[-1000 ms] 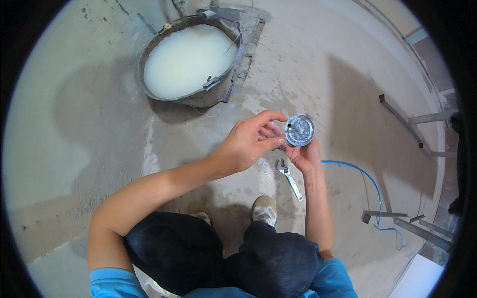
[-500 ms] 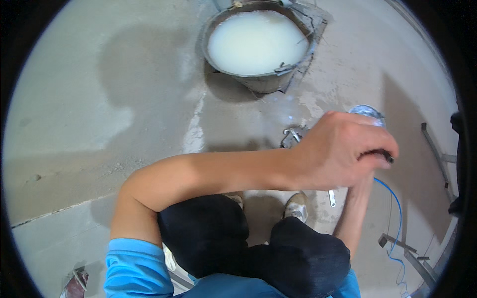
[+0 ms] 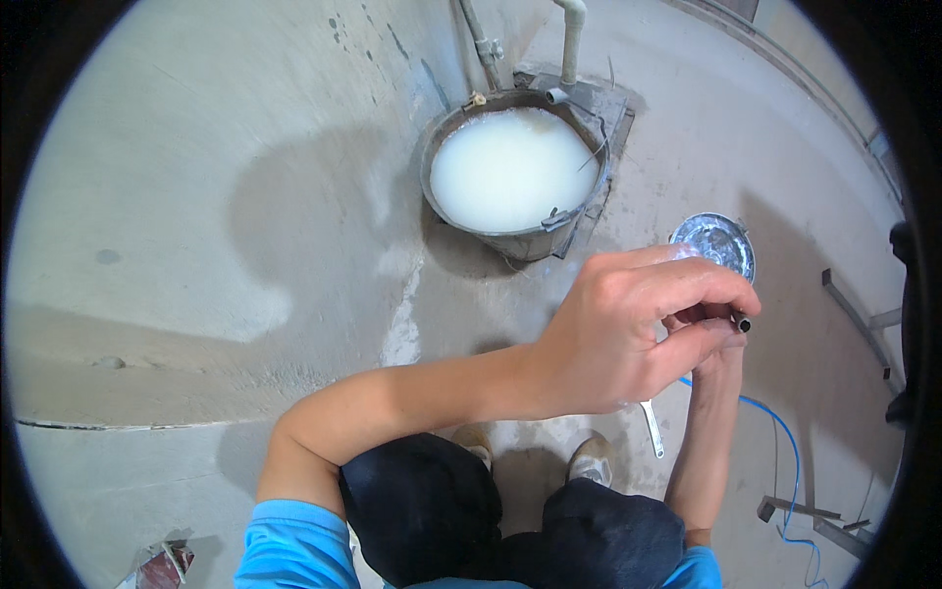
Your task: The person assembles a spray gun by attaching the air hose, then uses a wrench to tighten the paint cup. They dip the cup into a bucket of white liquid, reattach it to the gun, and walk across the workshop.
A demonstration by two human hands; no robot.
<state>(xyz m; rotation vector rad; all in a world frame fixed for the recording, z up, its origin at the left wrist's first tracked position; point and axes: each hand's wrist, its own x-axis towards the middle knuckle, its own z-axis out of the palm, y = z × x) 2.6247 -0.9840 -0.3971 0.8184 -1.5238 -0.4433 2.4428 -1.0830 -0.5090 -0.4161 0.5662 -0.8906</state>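
Note:
My left hand [image 3: 648,319] reaches across to the right, its thumb and fingers pinched round a small dark tube [image 3: 743,323] whose round end shows at the fingertips. Just behind it is my right hand [image 3: 731,342], mostly hidden, with its forearm rising from the lower right. What its fingers do does not show. Beyond both hands stands a round container [image 3: 714,240] smeared with grey-white stuff. A white-handled tool [image 3: 653,432] lies on the floor below my left wrist.
A large dark bucket [image 3: 520,245] of milky liquid stands ahead, close to pipes [image 3: 572,44]. A blue hose [image 3: 780,422] curves over the floor on the right, near metal bars [image 3: 800,508]. A dark red object [image 3: 162,569] lies at the lower left.
The view has tilted up, so the bucket sits lower and pipes show. My left hand has shifted slightly left, and its hold on the tube looks looser. More of the round container shows.

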